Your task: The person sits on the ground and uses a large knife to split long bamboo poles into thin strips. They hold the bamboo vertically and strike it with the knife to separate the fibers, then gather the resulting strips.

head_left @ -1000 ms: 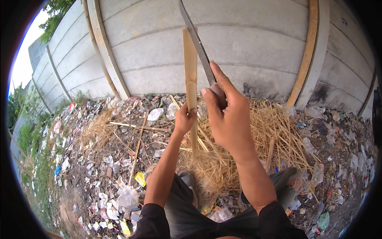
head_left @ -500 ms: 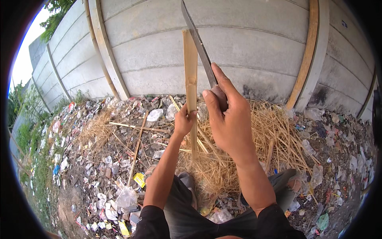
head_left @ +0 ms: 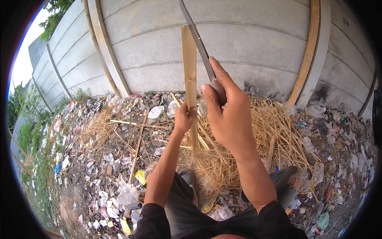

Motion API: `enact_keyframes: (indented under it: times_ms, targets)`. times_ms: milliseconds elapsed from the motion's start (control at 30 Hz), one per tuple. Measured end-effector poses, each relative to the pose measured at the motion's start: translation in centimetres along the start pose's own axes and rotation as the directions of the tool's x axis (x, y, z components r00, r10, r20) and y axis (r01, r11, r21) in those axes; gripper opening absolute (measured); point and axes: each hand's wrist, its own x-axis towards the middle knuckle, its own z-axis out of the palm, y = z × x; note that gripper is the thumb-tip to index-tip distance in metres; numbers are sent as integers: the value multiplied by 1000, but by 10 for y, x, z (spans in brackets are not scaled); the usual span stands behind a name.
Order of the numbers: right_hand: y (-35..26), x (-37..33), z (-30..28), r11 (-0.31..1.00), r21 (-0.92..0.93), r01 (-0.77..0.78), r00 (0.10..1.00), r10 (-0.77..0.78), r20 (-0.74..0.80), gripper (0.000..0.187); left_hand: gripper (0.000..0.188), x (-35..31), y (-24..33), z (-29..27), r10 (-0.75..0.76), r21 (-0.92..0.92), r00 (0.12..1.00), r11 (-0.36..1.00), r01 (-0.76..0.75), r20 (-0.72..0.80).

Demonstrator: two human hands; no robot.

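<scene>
My left hand (head_left: 184,118) is closed around a split bamboo strip (head_left: 190,63), which stands upright in front of me. The strip is pale, with a node a little above my grip, and its lower end reaches down to the shavings. In my right hand (head_left: 229,111) is a machete (head_left: 200,44), gripped by its dark handle (head_left: 218,91) with the index finger stretched along the back of the blade. The long dark blade slants up and to the left, passing close to the strip's upper right edge; whether they touch I cannot tell.
A grey concrete panel wall (head_left: 246,40) with posts runs across the back, and a bamboo pole (head_left: 99,51) leans there. Bamboo shavings and slivers (head_left: 274,135) are heaped right of centre. Scattered litter (head_left: 115,167) covers the ground, with thin sticks (head_left: 139,143) on the left.
Both hands have risen slightly in the picture, with the bamboo strip and machete shifting a little up and left. Both grips are unchanged.
</scene>
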Motion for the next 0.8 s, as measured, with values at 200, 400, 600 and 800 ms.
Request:
enact_keyframes:
  times_ms: [200, 400, 600, 800]
  targets:
    - [-1, 4, 1, 994, -105, 43, 998, -38, 42, 50, 26, -1, -5, -3, -20, 11, 1000, 1000, 19, 25]
    - [-19, 11, 1, 976, -213, -38, 990, 66, 125, 51, 29, 2, -12, -6, -20, -36, 1000, 999, 20, 6]
    - [-20, 11, 1, 964, -267, -9, 990, 46, 133, 51, 36, -2, -20, -11, -43, 53, 999, 998, 43, -3]
    - [-9, 9, -13, 966, -256, -24, 993, 54, 109, 50, 52, -17, 9, -6, -76, 200, 985, 979, 43, 158]
